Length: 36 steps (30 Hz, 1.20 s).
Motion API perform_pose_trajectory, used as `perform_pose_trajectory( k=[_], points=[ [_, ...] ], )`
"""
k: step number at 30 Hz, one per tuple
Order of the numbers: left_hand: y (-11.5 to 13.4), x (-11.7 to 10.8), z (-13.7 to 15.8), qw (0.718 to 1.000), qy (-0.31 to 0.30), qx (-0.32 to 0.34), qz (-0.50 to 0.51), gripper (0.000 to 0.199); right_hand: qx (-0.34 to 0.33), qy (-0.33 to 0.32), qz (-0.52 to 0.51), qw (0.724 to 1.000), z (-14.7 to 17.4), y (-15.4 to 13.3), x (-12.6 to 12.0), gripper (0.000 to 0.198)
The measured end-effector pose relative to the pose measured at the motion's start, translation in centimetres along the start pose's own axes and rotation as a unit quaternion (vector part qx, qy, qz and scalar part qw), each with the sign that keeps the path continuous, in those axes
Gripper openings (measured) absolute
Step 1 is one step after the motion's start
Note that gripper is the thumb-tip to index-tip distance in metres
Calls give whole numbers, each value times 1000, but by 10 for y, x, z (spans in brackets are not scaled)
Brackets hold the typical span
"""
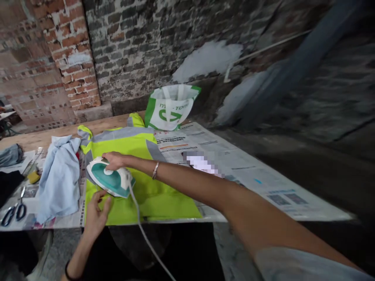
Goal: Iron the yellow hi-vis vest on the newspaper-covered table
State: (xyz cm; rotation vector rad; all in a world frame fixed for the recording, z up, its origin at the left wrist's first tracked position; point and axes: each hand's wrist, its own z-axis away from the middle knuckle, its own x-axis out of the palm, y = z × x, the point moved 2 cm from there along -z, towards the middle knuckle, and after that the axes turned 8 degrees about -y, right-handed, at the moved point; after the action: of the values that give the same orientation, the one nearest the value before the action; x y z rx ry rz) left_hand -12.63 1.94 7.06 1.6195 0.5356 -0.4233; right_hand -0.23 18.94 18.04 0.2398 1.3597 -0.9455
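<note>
Teal-and-white iron (110,180), white cord (143,230) trailing off the table's near edge. It sits flat on a fluorescent yellow vest (137,175) with grey reflective bands, spread over newspaper (249,175) on the table. Right hand (114,160) wrapped over the iron's handle from above, fingers closed round it. Left hand (96,212) just below the iron, palm down, fingers loosely spread on the vest's near hem, holding nothing. Pale blue cloth (60,175) beside the vest; scissors (13,212) further left.
</note>
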Motion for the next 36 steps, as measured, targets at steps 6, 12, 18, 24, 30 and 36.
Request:
perform_pose_trajectory(
  k=[6,12,18,24,30,36],
  points=[
    [-64,27,31,977,112,41,-178,76,-99,-35,42,994,33,19,1,68],
    [-98,12,42,922,160,94,-341,78,-54,-6,7,999,78,71,8,67],
    [-28,47,30,939,47,165,-298,38,40,19,40,998,84,83,18,41],
    [1,103,27,939,-49,238,-244,40,83,39,91,992,80,68,27,57],
    [-1,103,37,903,39,328,-276,32,101,64,92,989,37,96,21,72],
    [11,104,33,895,96,342,-269,30,196,144,76,967,-59,156,-29,78]
  ],
)
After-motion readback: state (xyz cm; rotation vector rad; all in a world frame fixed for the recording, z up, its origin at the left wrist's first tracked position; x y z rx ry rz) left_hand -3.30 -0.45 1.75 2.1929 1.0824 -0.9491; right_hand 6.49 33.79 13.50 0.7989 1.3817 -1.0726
